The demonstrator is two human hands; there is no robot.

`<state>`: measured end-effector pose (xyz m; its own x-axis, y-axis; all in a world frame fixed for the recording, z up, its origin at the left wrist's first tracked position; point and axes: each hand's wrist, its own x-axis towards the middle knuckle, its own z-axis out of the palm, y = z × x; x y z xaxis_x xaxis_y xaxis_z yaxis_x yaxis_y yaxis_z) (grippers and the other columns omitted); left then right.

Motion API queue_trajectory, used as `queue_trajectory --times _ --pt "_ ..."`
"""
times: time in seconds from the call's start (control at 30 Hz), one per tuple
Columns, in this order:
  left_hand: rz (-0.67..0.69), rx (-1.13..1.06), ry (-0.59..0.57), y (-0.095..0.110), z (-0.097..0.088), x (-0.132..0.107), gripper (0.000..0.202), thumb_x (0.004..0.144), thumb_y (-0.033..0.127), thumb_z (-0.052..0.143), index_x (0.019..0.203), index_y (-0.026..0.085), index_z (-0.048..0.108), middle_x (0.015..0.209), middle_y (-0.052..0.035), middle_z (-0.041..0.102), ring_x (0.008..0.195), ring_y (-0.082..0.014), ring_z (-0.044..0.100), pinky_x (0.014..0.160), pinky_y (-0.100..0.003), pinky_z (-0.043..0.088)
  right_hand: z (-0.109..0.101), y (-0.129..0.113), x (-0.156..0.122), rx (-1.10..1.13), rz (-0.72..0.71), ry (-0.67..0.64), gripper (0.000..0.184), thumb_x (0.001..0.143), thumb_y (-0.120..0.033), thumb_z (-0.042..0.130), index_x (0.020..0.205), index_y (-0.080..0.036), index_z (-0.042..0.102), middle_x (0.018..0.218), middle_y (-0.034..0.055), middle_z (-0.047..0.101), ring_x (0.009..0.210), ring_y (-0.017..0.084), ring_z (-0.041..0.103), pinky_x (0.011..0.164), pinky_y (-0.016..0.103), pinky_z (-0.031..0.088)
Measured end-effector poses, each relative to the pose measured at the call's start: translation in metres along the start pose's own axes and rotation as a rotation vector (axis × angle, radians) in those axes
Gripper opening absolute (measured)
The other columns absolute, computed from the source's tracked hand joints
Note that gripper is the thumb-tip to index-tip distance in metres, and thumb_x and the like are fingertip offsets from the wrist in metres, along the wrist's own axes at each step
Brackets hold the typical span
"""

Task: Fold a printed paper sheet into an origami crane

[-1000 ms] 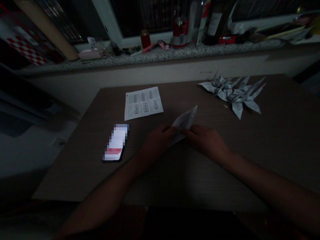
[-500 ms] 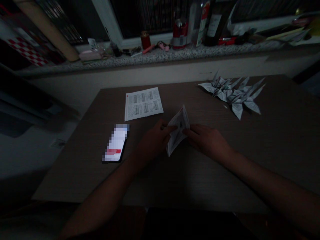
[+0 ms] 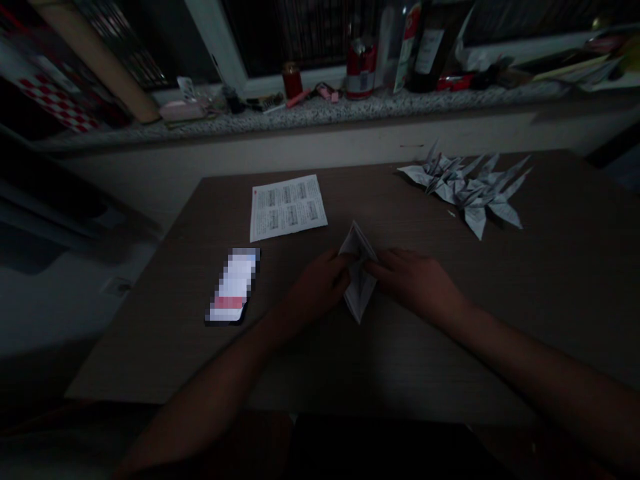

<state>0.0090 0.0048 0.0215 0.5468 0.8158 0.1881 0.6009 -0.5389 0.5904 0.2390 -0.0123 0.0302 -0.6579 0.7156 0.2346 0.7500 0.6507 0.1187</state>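
Note:
Between my hands, above the middle of the table, is a folded piece of printed paper (image 3: 358, 300), narrow and diamond-shaped with a hollow between its sides. My left hand (image 3: 323, 279) pinches its left side, with a finger tucked inside the fold. My right hand (image 3: 407, 277) grips the right side, thumb toward the inner face. The fingertips behind the paper are hidden. A flat printed sheet (image 3: 289, 208) lies beyond my left hand. Several folded paper cranes (image 3: 470, 187) are bunched at the back right of the table.
A phone (image 3: 233, 287) with a lit, blurred screen lies left of my left hand. The wooden table (image 3: 310, 373) meets a wall under a stone windowsill (image 3: 300, 113). On the sill stand a red can (image 3: 361, 70), a dark bottle (image 3: 430, 53), a small jar (image 3: 292, 81) and clutter.
Both sides of the folded paper have come closer together, turning it from a wider, tilted square into a narrow upright diamond. My left hand has shifted slightly right.

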Motion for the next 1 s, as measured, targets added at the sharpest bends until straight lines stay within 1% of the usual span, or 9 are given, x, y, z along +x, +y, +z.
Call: queue_trajectory --times 0.1,0.27,0.4,0.53,0.7,0.9,1.0 --pt "-0.015 0.056 -0.019 0.005 -0.001 0.0 0.037 0.097 0.012 0.053 0.132 0.019 0.065 0.118 -0.0091 0.066 0.104 -0.022 0.067 0.091 -0.035 0.055 -0.002 -0.002 0.001 -0.021 0.007 -0.032 0.029 0.097 -0.013 0.061 0.123 -0.023 0.068 0.101 0.0089 0.07 0.087 0.024 0.066 0.063 0.032 0.041" --pt "-0.027 0.231 -0.107 0.009 -0.006 0.0 0.035 0.101 0.018 0.051 0.132 0.021 0.067 0.113 -0.0092 0.062 0.093 -0.0222 0.067 0.082 -0.035 0.056 -0.001 0.002 0.001 0.032 -0.029 -0.055 0.026 0.097 -0.014 0.063 0.121 -0.022 0.07 0.107 0.0094 0.072 0.092 0.024 0.067 0.068 0.032 0.045" --pt "-0.027 0.293 -0.094 0.005 -0.012 0.0 0.032 0.102 0.023 0.051 0.129 0.022 0.07 0.112 -0.009 0.063 0.092 -0.0223 0.068 0.079 -0.034 0.056 0.001 0.008 -0.001 0.034 -0.056 -0.018 0.028 0.097 -0.015 0.063 0.124 -0.021 0.07 0.111 0.0108 0.073 0.093 0.025 0.068 0.07 0.033 0.047" --pt "-0.037 0.289 -0.08 0.003 -0.015 -0.001 0.03 0.1 0.023 0.054 0.124 0.02 0.071 0.112 -0.009 0.065 0.091 -0.0219 0.069 0.081 -0.035 0.057 0.001 0.012 -0.003 0.039 -0.075 -0.013 0.033 0.094 -0.015 0.067 0.126 -0.021 0.07 0.111 0.0107 0.074 0.091 0.026 0.069 0.069 0.035 0.05" --pt "-0.043 0.257 -0.059 0.004 -0.02 0.0 0.024 0.097 0.022 0.056 0.112 0.018 0.075 0.109 -0.009 0.07 0.091 -0.0226 0.069 0.083 -0.037 0.057 -0.001 0.017 -0.003 0.082 -0.057 -0.012 0.028 0.093 -0.013 0.067 0.12 -0.019 0.072 0.121 0.0125 0.073 0.094 0.027 0.071 0.074 0.036 0.054" --pt "-0.045 0.232 -0.034 0.0 -0.019 -0.001 0.026 0.097 0.02 0.055 0.113 0.019 0.075 0.107 -0.0078 0.07 0.09 -0.0216 0.069 0.083 -0.036 0.058 0.002 0.021 -0.005 0.127 -0.054 0.041 0.028 0.096 -0.014 0.063 0.122 -0.02 0.071 0.129 0.0136 0.072 0.098 0.027 0.072 0.078 0.037 0.057" --pt "-0.014 0.181 -0.032 -0.006 -0.015 -0.002 0.029 0.097 0.018 0.056 0.121 0.02 0.073 0.118 -0.008 0.069 0.099 -0.0213 0.07 0.089 -0.036 0.058 0.005 0.023 -0.006 0.138 -0.044 0.059 0.028 0.098 -0.016 0.061 0.125 -0.019 0.07 0.131 0.0148 0.071 0.101 0.027 0.072 0.077 0.036 0.057"
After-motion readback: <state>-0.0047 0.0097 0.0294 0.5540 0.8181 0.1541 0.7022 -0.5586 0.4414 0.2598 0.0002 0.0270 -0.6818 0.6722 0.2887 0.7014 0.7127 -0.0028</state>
